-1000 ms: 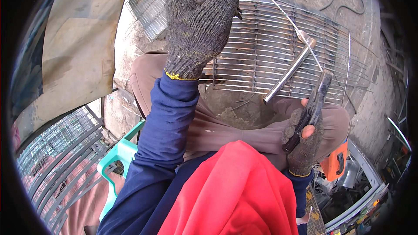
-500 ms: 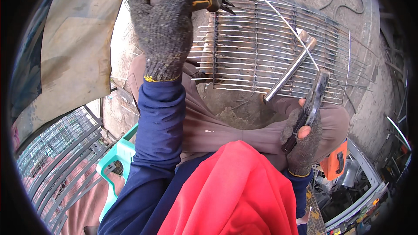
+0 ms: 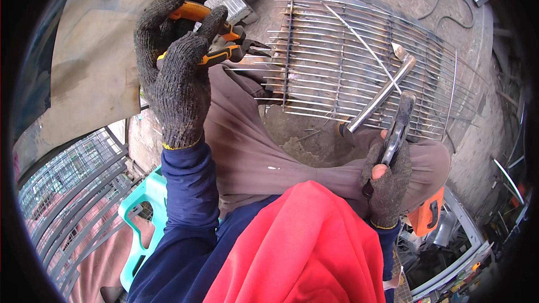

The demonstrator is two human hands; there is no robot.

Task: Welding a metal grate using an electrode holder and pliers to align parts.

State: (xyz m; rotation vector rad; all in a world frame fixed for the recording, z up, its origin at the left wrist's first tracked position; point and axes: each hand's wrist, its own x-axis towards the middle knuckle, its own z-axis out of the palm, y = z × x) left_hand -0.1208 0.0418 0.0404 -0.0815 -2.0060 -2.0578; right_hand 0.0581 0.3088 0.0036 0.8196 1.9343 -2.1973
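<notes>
Gripping a pair of orange-handled pliers, the left hand in its dark knit glove is closed round both handles, with the black nose pointing right toward the ends of the wires of a metal wire grille. The grille lies across the person's knees, over brown trousers, its thin rods running side to side between a few cross bars. A shiny metal bar rests slantwise on the grille's near right part, and a thin loose rod crosses it at an angle.

The right hand, gloved the same with a bare fingertip showing through, is wrapped round the handle of a dark tool that points up toward the lower end of the bar; whether it touches the bar I cannot tell.

A turquoise plastic stool shows under the left arm. An orange power tool lies beside the right knee. Curved wire racks stand at the lower left. No labels or packages can be made out.
</notes>
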